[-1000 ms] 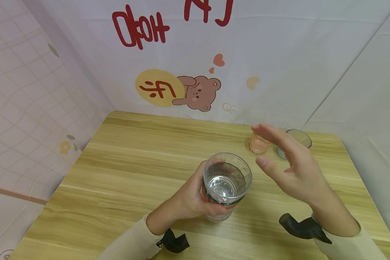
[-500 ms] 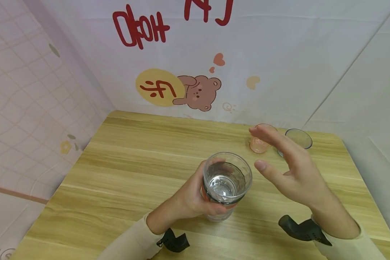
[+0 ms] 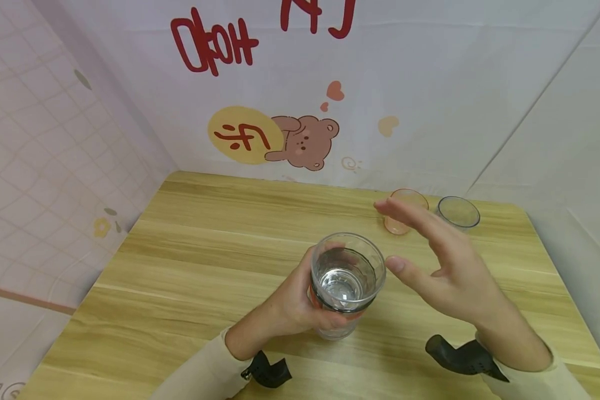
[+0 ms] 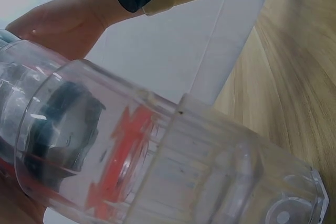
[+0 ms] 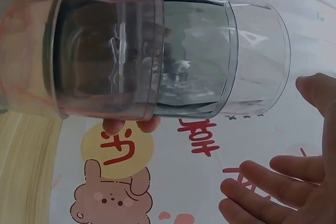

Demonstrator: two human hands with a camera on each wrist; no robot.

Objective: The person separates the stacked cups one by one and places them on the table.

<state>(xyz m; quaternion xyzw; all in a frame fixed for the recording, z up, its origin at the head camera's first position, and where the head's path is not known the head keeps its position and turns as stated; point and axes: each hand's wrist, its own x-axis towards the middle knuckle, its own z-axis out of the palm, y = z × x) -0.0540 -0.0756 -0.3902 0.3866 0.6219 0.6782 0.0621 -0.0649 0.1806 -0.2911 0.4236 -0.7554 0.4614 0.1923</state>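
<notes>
My left hand (image 3: pixel 297 305) grips a stack of nested clear plastic cups (image 3: pixel 349 278) upright over the middle of the table. The uppermost cup is colourless; dark grey and reddish bands of the cups below show through the walls. In the right wrist view the staggered rims of the cup stack (image 5: pixel 197 51) stand out, with left fingertips (image 5: pixel 148 125) against its side. The stack's faceted lower end appears in the left wrist view. My right hand (image 3: pixel 445 272) hovers just right of the stack, thumb and fingers spread apart, holding nothing. Its thumb tip is close to the top rim.
At the back right of the wood-grain table (image 3: pixel 205 222) stand an orange-tinted cup (image 3: pixel 397 225), partly behind my right fingers, and a blue-rimmed clear cup (image 3: pixel 458 214). A white wall cloth (image 3: pixel 420 83) with a printed bear rises behind the table's far edge.
My right hand has drifted slightly left and closer to the stack, its thumb now nearer the rim. The left hand and the stack have barely shifted.
</notes>
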